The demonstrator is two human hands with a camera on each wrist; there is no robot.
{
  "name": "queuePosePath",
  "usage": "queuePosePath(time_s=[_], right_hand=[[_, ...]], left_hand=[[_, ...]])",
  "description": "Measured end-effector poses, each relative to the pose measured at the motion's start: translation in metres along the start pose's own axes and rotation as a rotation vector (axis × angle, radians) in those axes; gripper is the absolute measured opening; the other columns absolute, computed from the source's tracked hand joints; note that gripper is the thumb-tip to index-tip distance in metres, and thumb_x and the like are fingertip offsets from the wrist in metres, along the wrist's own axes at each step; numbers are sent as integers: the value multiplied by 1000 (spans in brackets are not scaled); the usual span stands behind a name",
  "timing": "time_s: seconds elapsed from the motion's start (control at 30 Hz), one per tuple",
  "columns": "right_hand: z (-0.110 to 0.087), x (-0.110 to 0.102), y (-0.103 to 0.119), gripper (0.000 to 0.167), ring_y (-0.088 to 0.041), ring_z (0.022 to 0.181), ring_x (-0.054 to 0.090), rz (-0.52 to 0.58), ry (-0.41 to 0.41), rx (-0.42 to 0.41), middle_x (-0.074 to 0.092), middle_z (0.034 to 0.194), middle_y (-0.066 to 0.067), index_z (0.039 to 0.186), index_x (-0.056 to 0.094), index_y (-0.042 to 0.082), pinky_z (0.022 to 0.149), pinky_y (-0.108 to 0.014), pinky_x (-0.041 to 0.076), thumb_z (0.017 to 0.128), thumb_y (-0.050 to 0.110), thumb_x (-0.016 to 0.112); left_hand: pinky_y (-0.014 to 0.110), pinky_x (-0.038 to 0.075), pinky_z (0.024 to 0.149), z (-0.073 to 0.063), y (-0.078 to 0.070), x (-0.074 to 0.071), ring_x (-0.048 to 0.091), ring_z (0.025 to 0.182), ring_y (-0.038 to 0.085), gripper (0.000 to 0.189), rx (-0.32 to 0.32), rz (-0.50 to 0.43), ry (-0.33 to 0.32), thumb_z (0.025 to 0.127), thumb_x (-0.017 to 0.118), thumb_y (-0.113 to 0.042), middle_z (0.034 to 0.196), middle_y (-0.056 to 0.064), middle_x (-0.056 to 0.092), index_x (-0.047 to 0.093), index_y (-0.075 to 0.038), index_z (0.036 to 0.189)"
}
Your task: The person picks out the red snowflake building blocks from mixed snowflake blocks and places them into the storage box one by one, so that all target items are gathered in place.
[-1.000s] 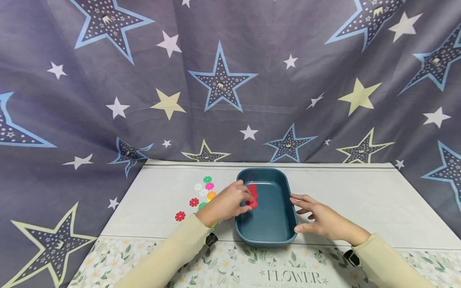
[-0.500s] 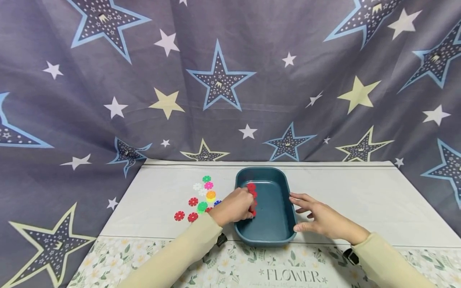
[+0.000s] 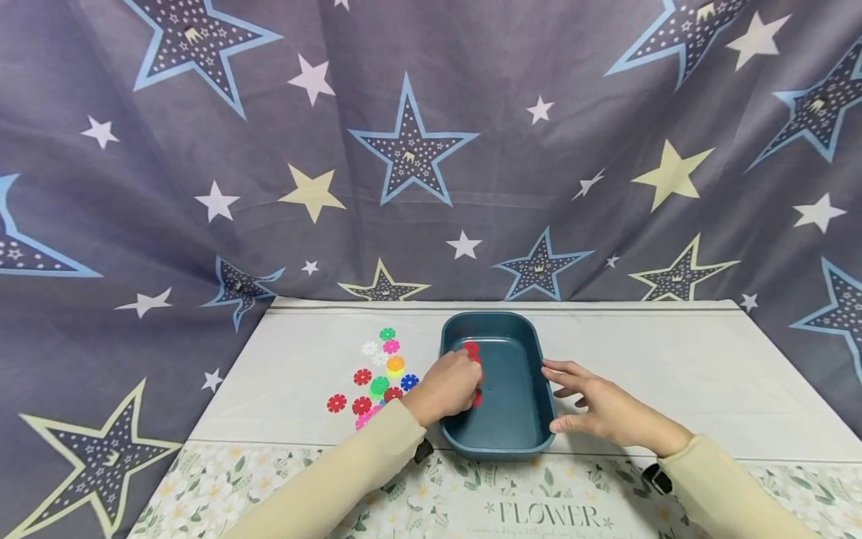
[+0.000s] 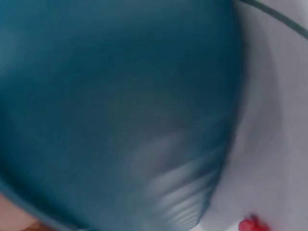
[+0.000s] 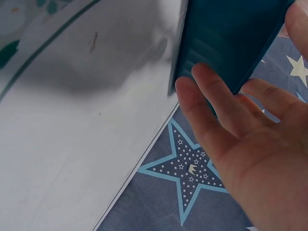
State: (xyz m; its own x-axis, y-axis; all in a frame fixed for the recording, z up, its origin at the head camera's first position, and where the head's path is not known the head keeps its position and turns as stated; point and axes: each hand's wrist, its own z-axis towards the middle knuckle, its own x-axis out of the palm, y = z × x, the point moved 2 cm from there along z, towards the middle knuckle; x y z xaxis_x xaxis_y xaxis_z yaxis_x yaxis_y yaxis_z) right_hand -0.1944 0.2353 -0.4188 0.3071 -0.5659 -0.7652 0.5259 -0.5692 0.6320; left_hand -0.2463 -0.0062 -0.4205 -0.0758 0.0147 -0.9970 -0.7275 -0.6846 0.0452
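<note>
The star-print curtain and tablecloth (partly flowered) suggest a home.

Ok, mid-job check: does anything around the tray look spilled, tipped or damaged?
Nothing looks spilled or damaged. The blue-green tray sits upright, with the right hand at its side. The colorful discs beside it lie loosely scattered, some overlapping, but that looks ordinary. What lies under the left hand is hidden.

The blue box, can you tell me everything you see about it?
The box is dark teal, rectangular, open-topped, with rounded corners, and looks like smooth plastic. It stands upright on the table, with red pieces inside near its left wall. The left hand reaches over that side; the right hand touches the opposite side.
</note>
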Motion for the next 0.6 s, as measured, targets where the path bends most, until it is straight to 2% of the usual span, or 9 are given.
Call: queuePosePath(time_s=[0.07, 0.2, 0.27, 0.4, 0.6], right_hand=[[0, 0, 0, 80, -26, 104, 60, 1, -1, 0, 31, 148, -15, 140, 39, -5, 75, -38, 51, 80, 33, 75], [-1, 0, 0, 80, -27, 104, 60, -3, -2, 0, 32, 147, -15, 140, 39, -5, 75, -38, 51, 80, 33, 75], [-1, 0, 0, 80, -26, 104, 60, -4, 0, 0, 31, 148, -15, 141, 39, -4, 75, -38, 51, 80, 35, 74], [-1, 0, 0, 81, -26, 104, 60, -5, 2, -2, 31, 148, -15, 141, 38, -4, 75, -37, 52, 81, 37, 73], [0, 0, -1, 81, -27, 105, 59, 1, 11, 11, 31, 148, -14, 142, 38, -3, 75, -38, 51, 81, 39, 72]], left_hand=[[28, 41, 59, -1, 0, -3, 46, 64, 16, 12, 6, -56, -2, 78, 71, -12, 59, -5, 49, 65, -17, 69], [27, 43, 58, -3, -1, -6, 48, 60, 13, 6, 23, -118, 43, 82, 68, -11, 64, -3, 52, 67, -15, 87], [26, 45, 61, -3, -2, -4, 48, 60, 12, 13, 25, -124, 71, 83, 66, -11, 69, -2, 55, 67, -14, 96], [25, 46, 64, -3, -3, -3, 49, 63, 12, 23, 13, -147, 89, 85, 65, -11, 74, -3, 56, 65, -13, 107], [28, 46, 74, -1, -3, -1, 51, 83, 16, 38, -50, -124, 102, 86, 66, -14, 93, -3, 63, 58, -16, 123]])
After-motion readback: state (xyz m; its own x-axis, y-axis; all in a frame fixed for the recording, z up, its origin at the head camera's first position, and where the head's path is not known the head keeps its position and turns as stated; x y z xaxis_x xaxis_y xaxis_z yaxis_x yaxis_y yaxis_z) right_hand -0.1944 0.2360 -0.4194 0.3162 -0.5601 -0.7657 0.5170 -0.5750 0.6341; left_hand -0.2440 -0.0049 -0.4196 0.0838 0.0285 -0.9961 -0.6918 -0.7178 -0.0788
